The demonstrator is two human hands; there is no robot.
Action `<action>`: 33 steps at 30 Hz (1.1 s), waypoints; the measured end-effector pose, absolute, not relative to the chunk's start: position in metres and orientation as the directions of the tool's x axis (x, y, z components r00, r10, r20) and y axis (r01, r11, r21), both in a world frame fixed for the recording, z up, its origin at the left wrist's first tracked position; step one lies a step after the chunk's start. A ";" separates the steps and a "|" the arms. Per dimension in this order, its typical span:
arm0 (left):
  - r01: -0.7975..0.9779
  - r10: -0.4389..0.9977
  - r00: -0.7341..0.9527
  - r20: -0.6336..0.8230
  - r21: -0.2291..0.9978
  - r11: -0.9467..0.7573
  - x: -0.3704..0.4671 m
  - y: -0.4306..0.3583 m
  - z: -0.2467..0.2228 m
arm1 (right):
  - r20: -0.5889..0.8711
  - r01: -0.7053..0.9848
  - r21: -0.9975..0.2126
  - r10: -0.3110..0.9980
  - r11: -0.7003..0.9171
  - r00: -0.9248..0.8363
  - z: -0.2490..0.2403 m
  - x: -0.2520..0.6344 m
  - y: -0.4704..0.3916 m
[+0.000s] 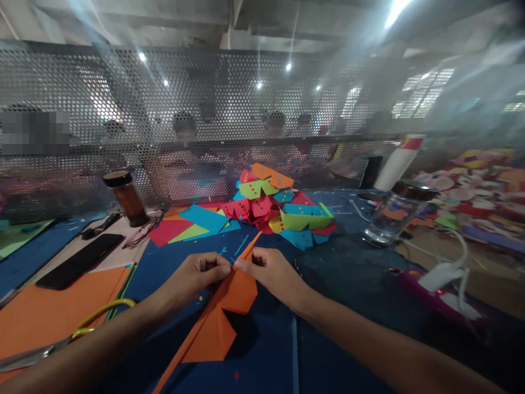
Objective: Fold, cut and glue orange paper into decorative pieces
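My left hand and my right hand meet over the blue table in the middle of the view. Between them is a folded, cut piece of orange paper, pinched along its long narrow edge by the fingers of both. The paper runs slantwise from the lower left up to a pointed end, with a notch between two angular flaps on its right side. Just beyond my hands lies a pile of cut paper pieces in red, green, blue and orange, several with rows of dots or holes.
Scissors with yellow handles lie on orange sheets at left, near a black phone and a dark jar. At right stand a clear jar and a purple power strip with cables. A perforated metal screen closes the back; people sit behind it.
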State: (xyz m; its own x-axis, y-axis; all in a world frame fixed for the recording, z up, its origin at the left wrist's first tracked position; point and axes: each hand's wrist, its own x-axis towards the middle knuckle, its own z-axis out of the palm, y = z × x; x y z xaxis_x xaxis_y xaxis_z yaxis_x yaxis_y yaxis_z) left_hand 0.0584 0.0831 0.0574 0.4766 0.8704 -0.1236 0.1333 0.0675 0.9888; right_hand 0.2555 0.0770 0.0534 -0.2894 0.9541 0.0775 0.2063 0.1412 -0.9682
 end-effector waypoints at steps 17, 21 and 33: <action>0.090 0.918 0.390 -0.078 0.995 0.046 0.072 0.083 0.054 | 0.209 0.306 -0.906 0.938 0.293 -0.278 0.059 0.255 0.075; 0.088 0.923 0.378 -0.075 0.995 0.045 0.073 0.080 0.056 | 0.192 0.281 -0.923 0.948 0.263 -0.255 0.062 0.254 0.073; 0.101 0.926 0.365 -0.094 0.993 0.060 0.074 0.078 0.051 | 0.200 0.319 -0.903 0.938 0.289 -0.284 0.054 0.255 0.072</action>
